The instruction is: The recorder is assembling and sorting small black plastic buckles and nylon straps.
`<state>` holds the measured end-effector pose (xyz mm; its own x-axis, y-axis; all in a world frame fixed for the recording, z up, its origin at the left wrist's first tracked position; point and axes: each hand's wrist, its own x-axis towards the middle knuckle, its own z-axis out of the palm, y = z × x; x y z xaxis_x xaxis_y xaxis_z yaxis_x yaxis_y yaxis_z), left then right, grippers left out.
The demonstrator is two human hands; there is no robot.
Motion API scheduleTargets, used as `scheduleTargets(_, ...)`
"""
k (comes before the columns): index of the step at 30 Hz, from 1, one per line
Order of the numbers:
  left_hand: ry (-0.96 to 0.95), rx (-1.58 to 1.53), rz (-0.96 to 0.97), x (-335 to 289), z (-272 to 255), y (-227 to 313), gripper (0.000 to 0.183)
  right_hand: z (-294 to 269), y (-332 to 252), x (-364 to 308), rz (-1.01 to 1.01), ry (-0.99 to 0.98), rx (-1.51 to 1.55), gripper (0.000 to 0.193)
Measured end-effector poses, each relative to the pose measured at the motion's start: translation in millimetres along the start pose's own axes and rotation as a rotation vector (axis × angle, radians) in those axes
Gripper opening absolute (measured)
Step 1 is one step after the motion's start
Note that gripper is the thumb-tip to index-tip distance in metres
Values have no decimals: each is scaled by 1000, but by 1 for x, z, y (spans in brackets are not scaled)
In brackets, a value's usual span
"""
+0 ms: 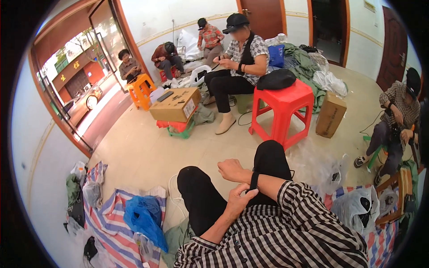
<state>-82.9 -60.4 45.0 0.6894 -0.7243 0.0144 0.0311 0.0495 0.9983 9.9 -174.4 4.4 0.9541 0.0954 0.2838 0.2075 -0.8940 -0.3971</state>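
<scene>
Over my lap, my left hand [237,202] reaches across to my right wrist. Its thumb and fingers pinch the lower edge of a black wristband [254,180]. The band goes round the right wrist, just below the striped sleeve. My right hand [234,170] is held out between my knees with its fingers curled in, and I see nothing in it. Part of the band's underside is hidden by the left fingers.
A red plastic stool [286,96] bears a black bag [276,79]. Beyond are a cardboard box [175,105], an upright carton [330,115] and several seated people. A striped sheet [109,214] with a blue plastic bag [145,216] lies left; clear bags [355,207] lie right.
</scene>
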Motion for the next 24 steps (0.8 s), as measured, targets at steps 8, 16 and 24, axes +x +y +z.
scheduleTargets(8,146,-153,-62,6,-3,-7,10,24,-2,-11,-134,-111,-174,11)
scheduleTargets(16,355,40,-56,23,-37,-45,6,75,33,-2,211,-260,454,23)
scheduleTargets(24,345,-132,30,20,-70,-49,4,57,-8,-23,628,-280,1233,15)
